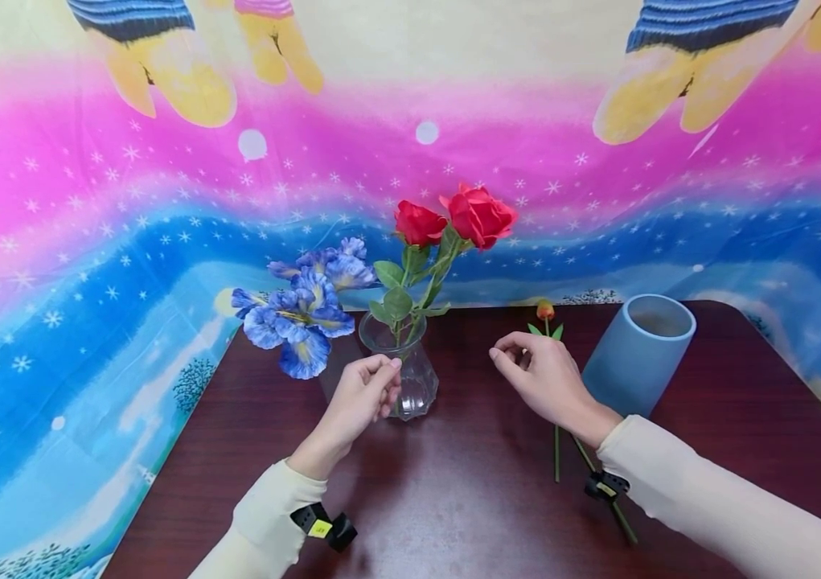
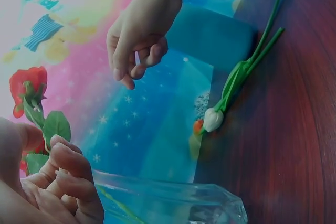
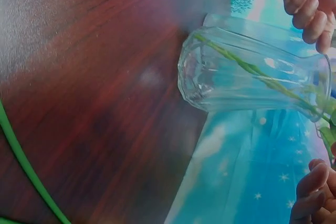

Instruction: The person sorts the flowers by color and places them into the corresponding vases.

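Note:
Two red roses (image 1: 481, 217) lean to the right in a clear glass vase (image 1: 416, 386). Their green stem (image 3: 252, 69) slants through the glass. My left hand (image 1: 363, 394) is just in front of the vase's rim, fingers loosely curled with nothing seen between them. Off to the right, my right hand (image 1: 542, 374) hovers over the tulips, its fingers relaxed and bent, holding nothing. An orange tulip (image 1: 544, 310) and a white tulip (image 2: 212, 120) lie on the table; the white bloom is hidden behind my right hand in the head view.
Blue irises (image 1: 301, 314) stand left of the roses, in a second clear vase (image 3: 220, 20) partly hidden behind the first. A blue-grey vase (image 1: 634, 362) stands at the right beside the tulips. A printed cloth (image 1: 186, 177) hangs behind the dark wooden table (image 1: 446, 490).

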Motion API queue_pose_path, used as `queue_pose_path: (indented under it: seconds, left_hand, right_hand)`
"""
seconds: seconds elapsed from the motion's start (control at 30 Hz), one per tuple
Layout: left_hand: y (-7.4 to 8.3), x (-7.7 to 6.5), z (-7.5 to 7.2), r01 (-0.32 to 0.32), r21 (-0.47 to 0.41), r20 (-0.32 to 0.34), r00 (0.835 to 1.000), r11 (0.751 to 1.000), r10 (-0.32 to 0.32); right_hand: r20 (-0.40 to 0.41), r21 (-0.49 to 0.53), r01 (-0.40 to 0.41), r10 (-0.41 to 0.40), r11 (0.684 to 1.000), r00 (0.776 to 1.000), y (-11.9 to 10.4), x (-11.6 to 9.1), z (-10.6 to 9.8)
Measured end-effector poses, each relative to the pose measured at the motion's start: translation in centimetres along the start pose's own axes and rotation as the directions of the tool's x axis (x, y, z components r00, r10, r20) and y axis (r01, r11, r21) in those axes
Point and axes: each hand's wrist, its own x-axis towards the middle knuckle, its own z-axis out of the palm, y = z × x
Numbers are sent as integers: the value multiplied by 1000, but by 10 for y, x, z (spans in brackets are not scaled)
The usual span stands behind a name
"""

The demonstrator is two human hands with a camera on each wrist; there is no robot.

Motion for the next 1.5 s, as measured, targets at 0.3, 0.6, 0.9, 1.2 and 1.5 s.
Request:
queue_pose_path:
  seconds: [0.3,0.6,0.9,1.2,1.5]
  left_hand:
    - [0,2,8,-15,1,28,1000,1000,15]
    - [4,5,19,-31,-11,70,997,999,32]
    - [9,7,30,-53,-31,125,991,998,57]
    - [13,9,40,-68,-45,144,987,997,74]
    - [15,11,43,-86,-23,160,983,996,88]
  right_hand:
    - [-33,-24,26,-26,999,999,-1,0,-13]
    - [-79,-37,50,-53,998,995,-5,0,-27]
    - [-112,-64,94,-101,994,989,-9,-5,-41]
    - [-172,-81,136,-148,987,974,-17,-7,-58]
    - [-193,-125,125,-148,984,970,-23,-10,-81]
